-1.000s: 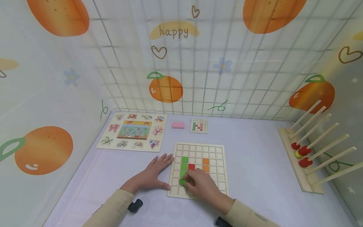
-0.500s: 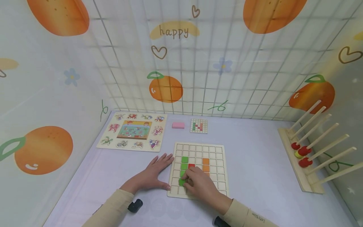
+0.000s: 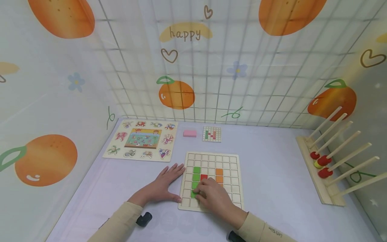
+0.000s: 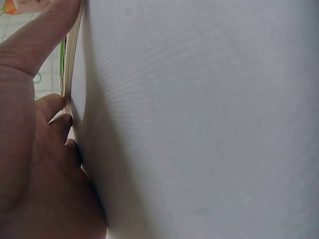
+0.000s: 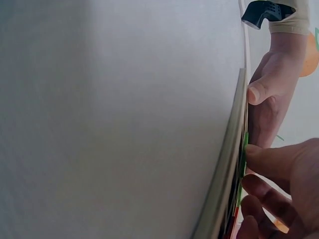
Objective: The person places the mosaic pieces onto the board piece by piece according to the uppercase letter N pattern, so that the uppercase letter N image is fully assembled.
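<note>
A square wooden grid board (image 3: 232, 161) lies on the table, with a column of green tiles (image 3: 196, 177), a red tile (image 3: 204, 176) and orange tiles (image 3: 219, 172) in its cells. My left hand (image 3: 164, 185) is spread flat beside the board, its fingertips and thumb touching the left edge. Over the lower part of the board, my right hand (image 3: 215, 195) has curled fingers, thumb and forefinger at the lowest green tile (image 3: 192, 194). In the right wrist view, the thumb (image 5: 269, 159) touches a green tile's edge. The right hand hides several cells.
Behind the board lie a pink block (image 3: 189, 133) and a small pattern card (image 3: 212, 134). A sea-animal puzzle board (image 3: 166, 158) is at the back left. On the right stands a wooden peg rack (image 3: 320, 181) with red and yellow beads. Printed fabric walls enclose the table.
The right hand has shifted very slightly left, and its forefinger has come down over the lowest green tile. The left hand and the board have stayed put.
</note>
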Available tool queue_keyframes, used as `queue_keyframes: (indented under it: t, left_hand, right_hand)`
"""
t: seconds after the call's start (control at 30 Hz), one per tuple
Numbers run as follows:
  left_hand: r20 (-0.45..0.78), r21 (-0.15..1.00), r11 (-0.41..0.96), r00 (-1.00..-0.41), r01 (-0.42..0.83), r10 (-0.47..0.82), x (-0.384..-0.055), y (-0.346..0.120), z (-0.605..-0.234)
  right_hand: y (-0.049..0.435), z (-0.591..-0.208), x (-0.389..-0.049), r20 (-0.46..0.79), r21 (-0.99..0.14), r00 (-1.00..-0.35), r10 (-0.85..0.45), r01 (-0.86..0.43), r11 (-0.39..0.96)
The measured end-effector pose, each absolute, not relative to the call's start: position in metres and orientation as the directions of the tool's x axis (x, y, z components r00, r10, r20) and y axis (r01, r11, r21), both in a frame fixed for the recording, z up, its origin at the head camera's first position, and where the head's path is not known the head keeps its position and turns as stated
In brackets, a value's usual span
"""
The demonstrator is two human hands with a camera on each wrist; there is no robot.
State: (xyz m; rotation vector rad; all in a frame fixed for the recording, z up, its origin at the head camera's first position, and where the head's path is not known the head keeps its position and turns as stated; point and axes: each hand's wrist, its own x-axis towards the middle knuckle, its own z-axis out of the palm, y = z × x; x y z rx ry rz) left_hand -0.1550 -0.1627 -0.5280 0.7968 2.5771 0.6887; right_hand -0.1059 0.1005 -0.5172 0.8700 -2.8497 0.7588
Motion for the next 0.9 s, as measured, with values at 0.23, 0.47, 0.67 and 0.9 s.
queue_keyframes:
  t: [0.23, 0.47, 0.67, 0.9]
  left_hand:
    - [-0.178, 0.542, 0.720, -0.779, 0.433, 0.602, -0.155, -0.163, -0.528]
    - [-0.163, 0.554, 0.706, -0.774, 0.442, 0.612, -0.154, -0.163, -0.528]
    - [-0.170, 0.552, 0.712, -0.777, 0.434, 0.605, -0.154, -0.162, -0.528]
    - [-0.163, 0.558, 0.705, -0.776, 0.438, 0.610, -0.154, -0.161, -0.528]
  right_hand:
    - [0.100, -0.518, -0.106, 0.184, -0.454, -0.848, -0.496, -0.521, 0.723]
    - [0.108, -0.514, -0.107, 0.136, -0.530, -0.891, -0.433, -0.434, 0.728]
    - [0.122, -0.510, -0.107, 0.141, -0.558, -0.914, -0.379, -0.390, 0.733]
    - [0.142, -0.510, -0.105, 0.118, -0.571, -0.946, -0.302, -0.313, 0.759]
